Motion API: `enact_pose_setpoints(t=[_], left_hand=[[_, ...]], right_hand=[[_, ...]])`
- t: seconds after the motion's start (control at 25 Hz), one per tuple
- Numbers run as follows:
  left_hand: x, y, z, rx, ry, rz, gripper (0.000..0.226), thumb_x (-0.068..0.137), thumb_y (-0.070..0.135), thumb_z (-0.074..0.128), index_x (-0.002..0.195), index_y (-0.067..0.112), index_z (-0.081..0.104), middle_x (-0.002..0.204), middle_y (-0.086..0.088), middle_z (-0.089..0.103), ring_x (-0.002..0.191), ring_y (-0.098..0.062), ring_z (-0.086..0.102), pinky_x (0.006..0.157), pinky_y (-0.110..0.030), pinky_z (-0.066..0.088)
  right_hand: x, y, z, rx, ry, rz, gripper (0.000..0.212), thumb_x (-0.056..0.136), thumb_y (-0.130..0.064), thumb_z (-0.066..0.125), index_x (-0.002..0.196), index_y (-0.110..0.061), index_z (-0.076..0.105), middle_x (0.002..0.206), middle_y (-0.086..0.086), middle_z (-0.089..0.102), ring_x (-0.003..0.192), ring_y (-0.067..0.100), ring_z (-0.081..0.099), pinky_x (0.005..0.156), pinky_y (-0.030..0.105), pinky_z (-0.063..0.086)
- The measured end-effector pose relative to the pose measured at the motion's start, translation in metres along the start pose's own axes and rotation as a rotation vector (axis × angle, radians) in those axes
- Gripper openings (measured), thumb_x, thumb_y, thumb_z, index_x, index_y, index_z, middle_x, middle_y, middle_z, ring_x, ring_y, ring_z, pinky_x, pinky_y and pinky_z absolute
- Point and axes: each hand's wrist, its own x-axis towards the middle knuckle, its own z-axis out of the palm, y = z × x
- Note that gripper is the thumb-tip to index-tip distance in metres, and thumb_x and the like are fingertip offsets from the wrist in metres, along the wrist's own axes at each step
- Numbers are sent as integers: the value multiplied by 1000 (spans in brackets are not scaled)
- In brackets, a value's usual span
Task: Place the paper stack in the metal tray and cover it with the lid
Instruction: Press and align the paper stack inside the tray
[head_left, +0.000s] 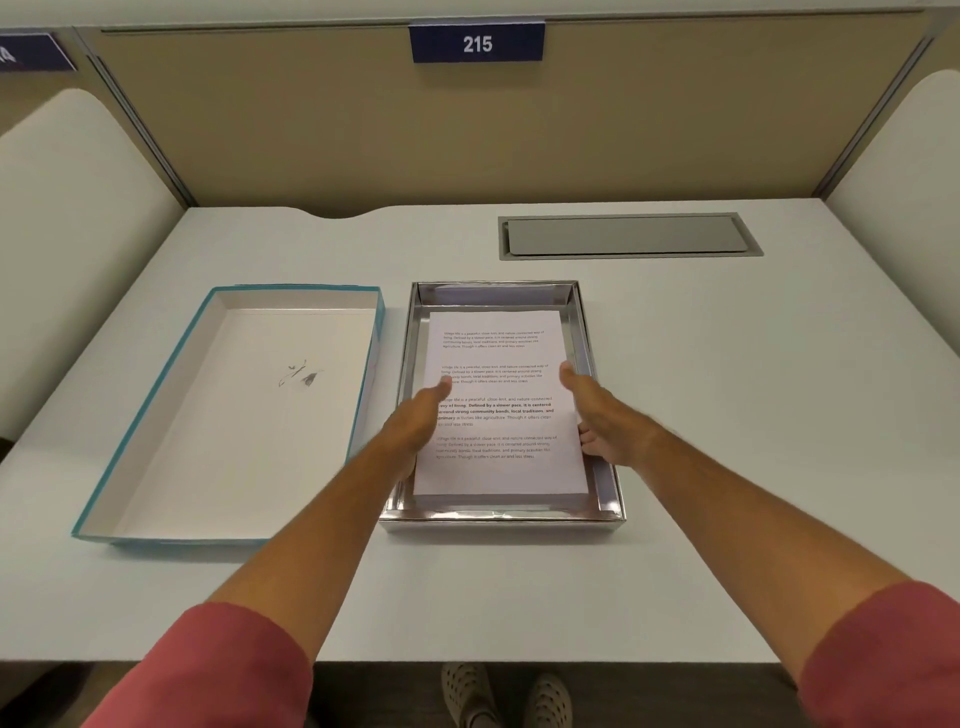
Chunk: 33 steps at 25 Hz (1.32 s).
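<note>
A shiny metal tray (602, 512) sits in the middle of the white desk. Inside it lies the paper stack (498, 358), white sheets with printed text. My left hand (415, 426) grips the stack's left edge, thumb on top. My right hand (597, 415) grips its right edge, thumb on top and fingers tucked under. The stack's near end looks slightly raised off the tray floor. The lid (228, 415), teal outside and white inside, lies upside down just left of the tray, apart from both hands.
A grey cable hatch (628, 236) is set into the desk behind the tray. Beige partition walls enclose the desk at the back and sides. A blue sign reading 215 (477, 44) hangs above. My shoes show below the desk's front edge.
</note>
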Motion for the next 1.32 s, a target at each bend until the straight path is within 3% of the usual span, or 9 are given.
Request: enact_pose_setpoints(t=[0.08,0.2,0.36,0.68,0.84,1.0,1.08,1.2,1.32], left_hand=[[-2,7,0,-69,-2,5,61,90,69,25,126,25,50,127,-2,60,112,-30,57,98,-49,41],[0,10,0,-58,9,0,60,92,68,17,128,31,48,122,-3,59,105,-28,56,87,-46,41],[-2,16,-3,-49,-8,29,64,95,63,11,137,28,43,119,-2,53,103,-24,50,86,-43,35],[4,18,-2,-23,0,51,69,92,67,8,141,30,41,138,-4,53,105,-24,49,88,-43,36],[4,19,-3,-64,-1,41,58,94,65,7,121,32,45,106,4,57,96,-21,52,87,-41,36],[1,13,-1,98,16,50,92,68,91,24,131,29,50,131,-3,61,110,-33,61,96,-50,48],[-11,12,5,277,129,131,82,86,74,31,141,14,43,141,-9,53,120,-38,56,98,-46,48],[-26,8,16,493,322,385,70,94,56,41,146,11,32,147,-10,46,131,-38,49,102,-45,44],[-25,1,15,774,438,466,80,92,60,38,155,20,7,163,-11,11,150,-35,11,118,-47,15]], right_hand=[[-2,-5,0,2,21,20,50,97,-62,15,123,-30,42,95,3,63,88,23,59,91,38,41],[-2,-9,3,-21,38,22,68,96,-62,8,143,-23,36,124,16,59,100,26,52,94,40,39],[-1,-10,2,-32,53,35,72,96,-62,8,144,-18,37,89,7,57,100,27,50,101,41,39],[7,-6,2,-22,81,43,71,95,-64,8,142,-21,38,83,6,56,93,27,53,95,42,42],[8,-5,2,-35,69,39,71,94,-66,6,140,-23,40,100,10,57,100,30,53,103,47,40],[1,-7,5,-177,176,-58,56,97,-60,19,112,-16,50,105,7,65,92,26,58,84,36,44],[-1,-7,11,-365,319,-187,58,100,-54,26,119,-7,55,113,10,62,104,31,59,81,30,41],[-2,-3,22,-596,435,-439,67,96,-57,34,138,-5,44,138,13,54,127,33,51,97,35,43],[4,6,31,-871,444,-551,82,92,-64,31,153,-13,18,162,10,18,149,31,19,119,44,20]])
